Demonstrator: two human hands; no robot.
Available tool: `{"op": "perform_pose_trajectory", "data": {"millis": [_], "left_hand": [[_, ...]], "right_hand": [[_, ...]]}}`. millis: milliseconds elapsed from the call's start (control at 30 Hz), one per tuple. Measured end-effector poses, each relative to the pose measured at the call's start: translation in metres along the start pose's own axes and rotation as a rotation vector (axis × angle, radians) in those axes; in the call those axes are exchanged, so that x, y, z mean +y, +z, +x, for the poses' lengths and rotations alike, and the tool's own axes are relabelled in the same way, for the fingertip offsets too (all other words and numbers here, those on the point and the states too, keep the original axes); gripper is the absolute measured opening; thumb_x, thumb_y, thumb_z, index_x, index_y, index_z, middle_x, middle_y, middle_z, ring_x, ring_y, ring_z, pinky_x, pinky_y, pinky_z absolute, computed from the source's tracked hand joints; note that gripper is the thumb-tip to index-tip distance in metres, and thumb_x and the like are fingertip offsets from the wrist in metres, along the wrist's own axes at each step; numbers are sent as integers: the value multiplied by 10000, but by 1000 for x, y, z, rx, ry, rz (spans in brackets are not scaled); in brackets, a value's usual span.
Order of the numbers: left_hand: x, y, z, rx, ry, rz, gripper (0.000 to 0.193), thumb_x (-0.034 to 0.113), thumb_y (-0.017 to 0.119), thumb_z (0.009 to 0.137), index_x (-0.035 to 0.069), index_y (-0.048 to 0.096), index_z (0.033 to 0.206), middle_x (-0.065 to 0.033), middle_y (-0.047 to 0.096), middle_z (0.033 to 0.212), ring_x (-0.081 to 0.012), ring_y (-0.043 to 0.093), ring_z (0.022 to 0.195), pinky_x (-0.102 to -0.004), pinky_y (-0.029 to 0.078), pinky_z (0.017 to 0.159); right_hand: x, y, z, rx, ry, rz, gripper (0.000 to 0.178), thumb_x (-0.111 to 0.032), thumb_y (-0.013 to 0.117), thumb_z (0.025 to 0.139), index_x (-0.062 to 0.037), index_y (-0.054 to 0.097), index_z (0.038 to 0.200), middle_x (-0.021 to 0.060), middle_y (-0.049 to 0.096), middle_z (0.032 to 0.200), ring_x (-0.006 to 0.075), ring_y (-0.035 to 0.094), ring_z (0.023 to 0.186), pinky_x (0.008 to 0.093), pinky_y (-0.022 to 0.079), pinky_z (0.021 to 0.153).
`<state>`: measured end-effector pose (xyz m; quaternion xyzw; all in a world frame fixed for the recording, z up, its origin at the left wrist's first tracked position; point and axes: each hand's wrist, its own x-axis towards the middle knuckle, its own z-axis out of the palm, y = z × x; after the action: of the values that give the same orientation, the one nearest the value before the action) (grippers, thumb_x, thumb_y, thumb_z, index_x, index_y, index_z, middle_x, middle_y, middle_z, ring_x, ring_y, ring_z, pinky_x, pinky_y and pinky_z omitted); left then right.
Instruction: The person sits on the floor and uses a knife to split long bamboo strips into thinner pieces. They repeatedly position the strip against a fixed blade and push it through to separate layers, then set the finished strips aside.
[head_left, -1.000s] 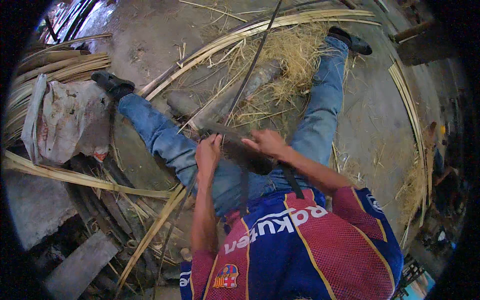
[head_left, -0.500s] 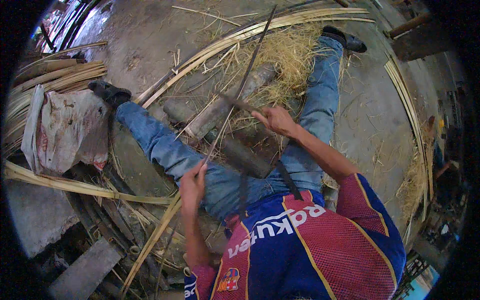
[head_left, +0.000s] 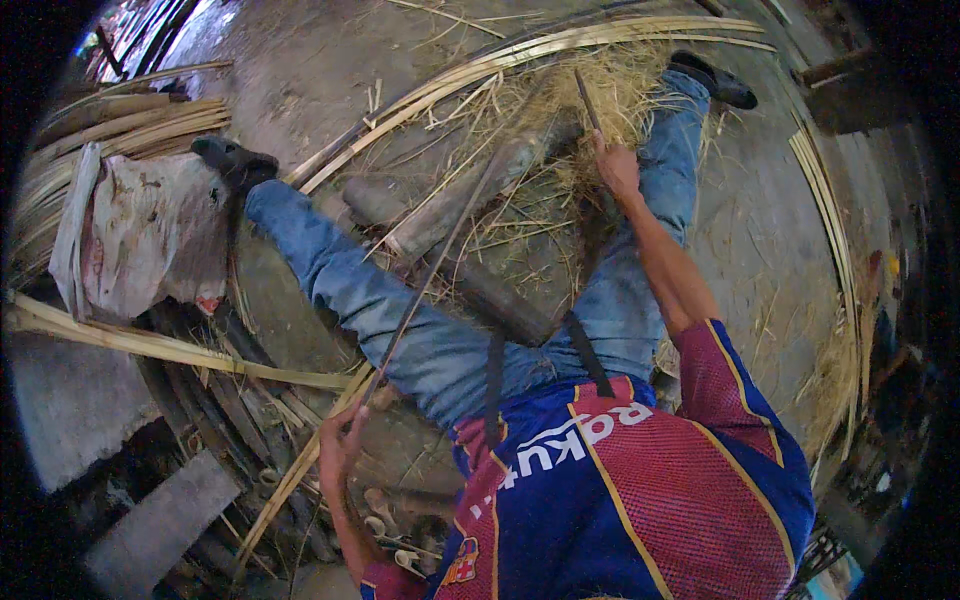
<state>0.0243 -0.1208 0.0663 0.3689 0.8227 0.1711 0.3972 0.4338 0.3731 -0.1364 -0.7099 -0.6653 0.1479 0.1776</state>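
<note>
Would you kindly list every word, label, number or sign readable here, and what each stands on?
Large white lettering across the red-and-blue striped shirt: partly legible, but I won't copy it out.
Small crest low on the shirt: any lettering is too small to read.
Pale sack: faint reddish marks, too blurred to read.
Held blade and long dark strip: no readable text.

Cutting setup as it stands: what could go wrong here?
1. The right hand holds the knife out beside the right leg; a careless inward swing might nick the jeans or the leg.
2. Only the left hand grips the long dark strip, near its lower end, so the strip could twist or whip.
3. The strip crosses over the left thigh in this view; a rough edge might catch the denim.
</note>
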Motion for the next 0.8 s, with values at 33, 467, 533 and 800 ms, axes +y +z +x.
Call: {"op": "perform_pose_trajectory", "data": {"millis": [33,467,533,800], "left_hand": [[-1,-5,3,-31,-59,44,385,299,606,977,15,648,1233,-66,716,891,-121,610,825,-310,483,772],[99,14,87,-152,91,-143,379,321,641,952,-3,641,755,14,526,604,-69,451,533,-258,349,488],[99,20,97,-66,175,-160,401,334,631,954,0,625,731,16,514,598,-69,437,552,-255,328,500],[57,-93,36,-187,-63,-105,391,329,618,954,41,547,700,34,452,603,-54,394,542,-255,279,490]], "right_hand": [[-8,2,-6,71,-14,33,706,-604,401,963,30,698,875,290,645,744,493,633,733,555,513,680],[-88,-32,-118,-38,193,880,567,-530,456,1002,-44,544,723,19,497,573,121,503,490,296,403,461],[-93,-40,-124,-78,188,813,540,-506,478,997,-20,585,789,71,542,614,180,529,546,338,423,530],[-66,-61,-129,-123,144,683,494,-451,504,996,6,691,991,144,611,649,229,588,586,390,464,598]]}}
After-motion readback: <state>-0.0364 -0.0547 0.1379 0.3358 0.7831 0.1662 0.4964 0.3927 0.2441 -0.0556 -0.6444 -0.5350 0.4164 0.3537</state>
